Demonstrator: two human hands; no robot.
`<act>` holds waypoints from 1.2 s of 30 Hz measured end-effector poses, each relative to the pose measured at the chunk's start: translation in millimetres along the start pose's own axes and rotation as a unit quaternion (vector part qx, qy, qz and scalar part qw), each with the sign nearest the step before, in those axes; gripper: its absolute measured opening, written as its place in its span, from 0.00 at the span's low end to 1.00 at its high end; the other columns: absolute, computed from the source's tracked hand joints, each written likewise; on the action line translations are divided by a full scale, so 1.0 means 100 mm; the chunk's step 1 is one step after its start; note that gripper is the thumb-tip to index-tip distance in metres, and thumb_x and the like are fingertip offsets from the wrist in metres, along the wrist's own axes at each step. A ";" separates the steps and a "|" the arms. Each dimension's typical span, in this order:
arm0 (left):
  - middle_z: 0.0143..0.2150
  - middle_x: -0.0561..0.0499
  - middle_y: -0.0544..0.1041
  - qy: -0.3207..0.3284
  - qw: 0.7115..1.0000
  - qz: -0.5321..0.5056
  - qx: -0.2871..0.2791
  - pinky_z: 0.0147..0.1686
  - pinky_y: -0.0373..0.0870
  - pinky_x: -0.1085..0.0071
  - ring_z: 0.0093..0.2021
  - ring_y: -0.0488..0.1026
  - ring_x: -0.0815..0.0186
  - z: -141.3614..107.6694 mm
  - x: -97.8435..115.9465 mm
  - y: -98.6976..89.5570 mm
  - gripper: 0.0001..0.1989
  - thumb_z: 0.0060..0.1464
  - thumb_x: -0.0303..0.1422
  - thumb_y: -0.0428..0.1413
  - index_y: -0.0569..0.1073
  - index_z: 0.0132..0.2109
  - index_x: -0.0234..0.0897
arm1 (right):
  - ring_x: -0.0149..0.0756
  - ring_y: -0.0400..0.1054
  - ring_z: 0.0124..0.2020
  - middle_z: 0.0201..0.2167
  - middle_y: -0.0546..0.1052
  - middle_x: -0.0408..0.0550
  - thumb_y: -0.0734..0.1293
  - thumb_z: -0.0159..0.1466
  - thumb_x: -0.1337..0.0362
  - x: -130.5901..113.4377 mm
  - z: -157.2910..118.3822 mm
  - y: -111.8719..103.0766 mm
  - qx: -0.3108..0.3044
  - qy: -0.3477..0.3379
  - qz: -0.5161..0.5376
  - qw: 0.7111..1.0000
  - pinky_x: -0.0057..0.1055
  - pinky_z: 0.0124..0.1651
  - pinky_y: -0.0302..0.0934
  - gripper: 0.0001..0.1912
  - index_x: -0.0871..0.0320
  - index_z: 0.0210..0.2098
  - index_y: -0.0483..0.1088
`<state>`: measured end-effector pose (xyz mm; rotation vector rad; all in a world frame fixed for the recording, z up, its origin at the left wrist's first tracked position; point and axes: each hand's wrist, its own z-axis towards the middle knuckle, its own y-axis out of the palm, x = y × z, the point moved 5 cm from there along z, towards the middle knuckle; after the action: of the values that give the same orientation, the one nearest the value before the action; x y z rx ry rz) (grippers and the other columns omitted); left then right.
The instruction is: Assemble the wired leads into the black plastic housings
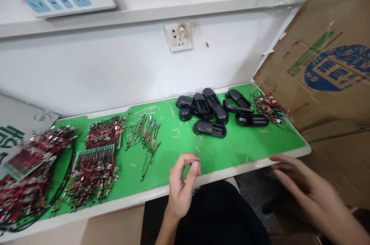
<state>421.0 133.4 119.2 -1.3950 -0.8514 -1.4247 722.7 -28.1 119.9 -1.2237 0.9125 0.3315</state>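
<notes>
Holds the left hand [181,185] at the tabletop's [173,160] front edge, loosely curled, empty, with a gap between thumb and fingers. Extends the right hand [306,185] near the right front edge, blurred, partly open; cannot tell whether touching anything. Lie beyond, toward the right back: black casings [210,128], some overlapping, several with hollow slots facing up. Lie beside them: tangled wires [268,108], near a cardboard panel [323,110]. Sit on the left: wired boards [94,152] in piles, with loose wire pieces [148,133] alongside.
</notes>
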 end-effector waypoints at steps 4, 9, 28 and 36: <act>0.29 0.56 0.70 -0.020 1.000 0.000 -0.006 0.37 0.64 0.72 0.32 0.68 0.70 -0.04 -0.02 0.04 0.08 0.68 0.38 0.53 0.69 0.41 0.39 | 0.52 0.70 0.56 0.59 0.72 0.53 0.63 0.73 0.57 -0.86 0.79 0.86 -0.076 -0.179 0.024 0.981 0.49 0.55 0.71 0.20 0.48 0.63 0.67; 0.30 0.55 0.71 -0.026 0.999 0.034 0.007 0.38 0.66 0.71 0.33 0.70 0.69 -0.06 -0.06 -0.04 0.08 0.69 0.37 0.50 0.68 0.41 0.40 | 0.60 0.61 0.62 0.64 0.66 0.56 0.68 0.69 0.63 -1.19 1.29 1.61 -0.058 -0.296 -0.059 0.952 0.62 0.62 0.60 0.31 0.49 0.69 0.59; 0.41 0.46 0.80 0.039 0.802 0.588 0.098 0.42 0.65 0.59 0.41 0.68 0.53 0.50 -0.42 -1.05 0.10 0.64 0.32 0.53 0.79 0.39 0.40 | 0.52 0.67 0.60 0.58 0.70 0.52 0.75 0.64 0.51 -0.73 0.95 1.33 -0.129 -0.150 0.132 0.971 0.47 0.61 0.64 0.28 0.49 0.59 0.66; 0.45 0.44 0.80 0.104 0.779 0.606 0.127 0.48 0.61 0.57 0.47 0.73 0.54 0.35 -0.15 -0.72 0.10 0.68 0.27 0.47 0.73 0.47 0.38 | 0.50 0.65 0.63 0.62 0.70 0.54 0.71 0.68 0.56 -0.64 0.93 1.60 -0.122 -0.148 0.173 0.966 0.50 0.65 0.60 0.24 0.50 0.59 0.61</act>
<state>363.9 191.4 117.6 -1.1339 0.1037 -0.3901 616.0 127.1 66.8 -1.1920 0.8379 0.9056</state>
